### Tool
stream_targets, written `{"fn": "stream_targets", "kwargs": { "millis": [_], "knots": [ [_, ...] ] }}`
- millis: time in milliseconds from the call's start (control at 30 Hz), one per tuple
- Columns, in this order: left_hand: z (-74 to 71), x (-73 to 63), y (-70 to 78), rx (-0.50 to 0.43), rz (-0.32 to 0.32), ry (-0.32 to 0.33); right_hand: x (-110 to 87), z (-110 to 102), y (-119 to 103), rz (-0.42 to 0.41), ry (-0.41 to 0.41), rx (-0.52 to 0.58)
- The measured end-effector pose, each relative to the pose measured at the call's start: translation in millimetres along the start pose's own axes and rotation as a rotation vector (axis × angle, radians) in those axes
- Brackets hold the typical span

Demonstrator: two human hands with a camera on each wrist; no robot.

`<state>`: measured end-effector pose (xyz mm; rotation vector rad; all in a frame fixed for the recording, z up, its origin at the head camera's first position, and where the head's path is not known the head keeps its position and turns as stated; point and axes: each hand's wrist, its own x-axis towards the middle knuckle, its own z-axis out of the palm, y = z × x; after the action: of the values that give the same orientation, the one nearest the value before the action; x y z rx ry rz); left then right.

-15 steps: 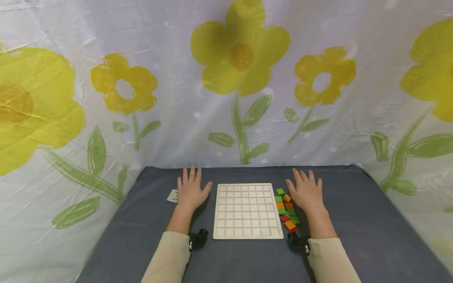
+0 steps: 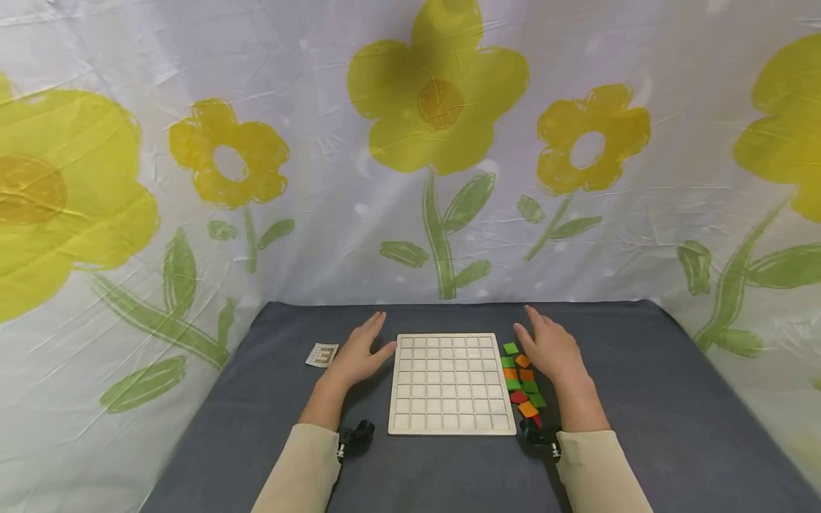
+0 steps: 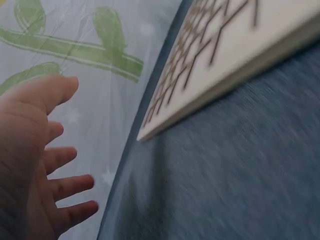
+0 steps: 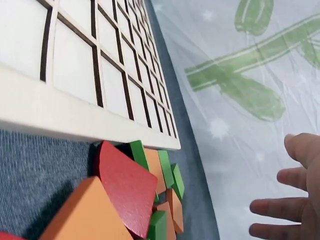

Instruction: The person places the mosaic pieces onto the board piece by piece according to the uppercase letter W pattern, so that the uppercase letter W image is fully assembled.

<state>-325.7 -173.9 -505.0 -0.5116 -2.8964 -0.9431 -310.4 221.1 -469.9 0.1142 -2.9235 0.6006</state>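
A square wooden grid board (image 2: 452, 385) lies flat on the dark grey cloth. My left hand (image 2: 359, 358) is just left of the board, turned palm inward, with thumb apart and fingers extended, holding nothing. Beside it on the left lies a small printed card (image 2: 321, 355). To the board's right, my right hand (image 2: 553, 348) hovers by the coloured tiles with its fingers straight and nothing in them. Green, orange and red tiles (image 2: 528, 409) lie in a loose cluster along the board's right edge. The right wrist view shows a red tile (image 4: 125, 187) close up.
The dark cloth-covered table (image 2: 423, 477) ends at a hanging backdrop (image 2: 333, 235) printed with yellow flowers. A black wrist camera (image 2: 356, 436) sits at the left cuff, and another (image 2: 537, 433) at the right cuff, close to the nearest tiles.
My left hand has rotated palm inward and shifted towards the board, uncovering the card. My right hand has turned inward a little, its fingers closer together.
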Motion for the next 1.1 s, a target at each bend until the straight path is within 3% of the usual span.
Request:
{"fn": "stream_targets", "kwargs": {
  "millis": [333,533,833,1100],
  "knots": [
    [9.4,-11.0,-9.7,-0.002,0.072,-0.083,-0.1,1,-1,-0.03,-0.138,0.1],
    [13.4,-17.9,-14.3,-0.02,0.106,-0.088,0.7,9,2,-0.006,-0.19,0.125],
    [25.7,-23.4,-21.8,-0.027,0.104,-0.051,5.3,22,10,-0.009,-0.219,0.143],
    [28.1,-25.0,-24.7,-0.025,0.131,-0.073,7.5,28,13,-0.014,-0.188,0.115]
  ]
}}
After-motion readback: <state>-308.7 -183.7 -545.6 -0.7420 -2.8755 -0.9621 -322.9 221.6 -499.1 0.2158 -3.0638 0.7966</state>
